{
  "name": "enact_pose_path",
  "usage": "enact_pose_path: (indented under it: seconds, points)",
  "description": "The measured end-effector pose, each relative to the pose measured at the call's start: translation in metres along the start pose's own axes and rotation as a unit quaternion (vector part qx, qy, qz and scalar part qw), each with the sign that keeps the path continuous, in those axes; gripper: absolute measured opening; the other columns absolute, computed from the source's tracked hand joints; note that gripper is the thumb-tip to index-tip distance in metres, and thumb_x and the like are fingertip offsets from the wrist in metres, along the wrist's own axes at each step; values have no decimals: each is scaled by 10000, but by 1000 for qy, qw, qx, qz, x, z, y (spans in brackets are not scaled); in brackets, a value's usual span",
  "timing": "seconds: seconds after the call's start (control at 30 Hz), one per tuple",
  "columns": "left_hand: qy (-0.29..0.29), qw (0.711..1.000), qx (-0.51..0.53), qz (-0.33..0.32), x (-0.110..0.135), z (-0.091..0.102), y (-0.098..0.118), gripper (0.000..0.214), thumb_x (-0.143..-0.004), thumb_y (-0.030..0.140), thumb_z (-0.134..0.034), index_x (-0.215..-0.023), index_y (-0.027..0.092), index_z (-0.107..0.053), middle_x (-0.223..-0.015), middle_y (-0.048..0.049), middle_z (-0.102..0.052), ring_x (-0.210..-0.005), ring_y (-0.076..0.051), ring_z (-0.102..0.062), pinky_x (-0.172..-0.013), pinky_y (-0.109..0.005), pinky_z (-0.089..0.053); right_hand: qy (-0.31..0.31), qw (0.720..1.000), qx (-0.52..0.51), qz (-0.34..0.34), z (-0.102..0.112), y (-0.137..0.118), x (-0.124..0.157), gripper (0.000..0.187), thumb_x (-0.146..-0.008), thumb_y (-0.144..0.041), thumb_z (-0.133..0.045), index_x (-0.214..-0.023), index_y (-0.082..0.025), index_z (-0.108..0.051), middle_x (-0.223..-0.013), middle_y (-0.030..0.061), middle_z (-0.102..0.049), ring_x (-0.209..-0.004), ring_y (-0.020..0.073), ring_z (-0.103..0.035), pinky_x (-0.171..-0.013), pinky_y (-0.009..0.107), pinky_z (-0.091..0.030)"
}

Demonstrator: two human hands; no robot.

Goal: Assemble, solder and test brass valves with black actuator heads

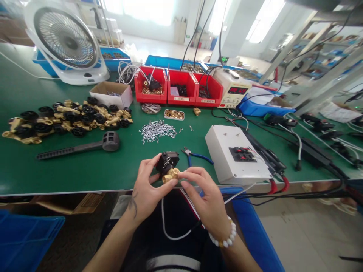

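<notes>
A small brass valve with a black cap (pixel 168 167) is held over the near edge of the green table (pixel 85 166). My left hand (pixel 147 190) grips its left side, thumb and fingers closed round the black cap. The fingertips of my right hand (pixel 205 198) pinch the brass fitting from the right. A white bead bracelet sits on my right wrist. Blue-handled pliers (pixel 195 155) lie just beyond the valve.
A heap of black-and-brass valves (pixel 68 119) lies at left, a black wrench (pixel 79 147) before it. Metal clips (pixel 157 130) are piled mid-table. Three red bins (pixel 178 88), a cardboard box (pixel 110 93), a white fan (pixel 66 41), a white socket box (pixel 235 155) and a power supply (pixel 234 90) stand around.
</notes>
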State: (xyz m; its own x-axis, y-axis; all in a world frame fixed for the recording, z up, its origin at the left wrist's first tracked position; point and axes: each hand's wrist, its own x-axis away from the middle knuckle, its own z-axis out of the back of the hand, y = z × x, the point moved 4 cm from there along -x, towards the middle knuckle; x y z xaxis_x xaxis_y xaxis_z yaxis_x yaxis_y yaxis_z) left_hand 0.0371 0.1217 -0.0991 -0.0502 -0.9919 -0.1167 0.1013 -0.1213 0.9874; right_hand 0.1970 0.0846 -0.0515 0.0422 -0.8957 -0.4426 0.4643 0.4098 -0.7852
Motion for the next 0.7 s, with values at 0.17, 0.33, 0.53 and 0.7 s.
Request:
enact_pose_path:
  seconds: [0.17,0.33,0.53,0.7]
  points:
    - [-12,995,100,-5,13,2,12,682,-745,318,-823,-1357,373,-525,-1209,-2,-457,-1194,-191,-555,-967,-279,-569,0,1000,-16,25,5,-12,5,252,-906,-85,-607,-1093,-234,-685,-1020,23,-645,-972,117,-626,-858,220,-527]
    - [-44,988,144,-36,27,0,37,715,-737,296,-835,-1368,403,-517,-1230,-11,-437,-1185,-207,-553,-959,-293,-575,9,998,-48,49,12,-25,10,323,-911,-66,-604,-1175,-247,-647,-1057,4,-619,-984,90,-595,-841,181,-510]
    - [-62,986,148,-53,32,-1,44,795,-716,298,-853,-1410,381,-476,-1269,-31,-406,-1207,-243,-538,-993,-353,-564,5,996,-57,74,17,-33,13,327,-910,-51,-607,-1179,-234,-648,-1051,-4,-610,-973,79,-577,-827,171,-501]
    - [-70,987,127,-70,33,-1,47,831,-700,321,-865,-1424,373,-460,-1276,-41,-418,-1251,-253,-490,-989,-344,-559,0,994,-71,78,20,-35,15,371,-903,-16,-591,-1199,-233,-643,-1065,3,-605,-989,85,-574,-824,181,-505]
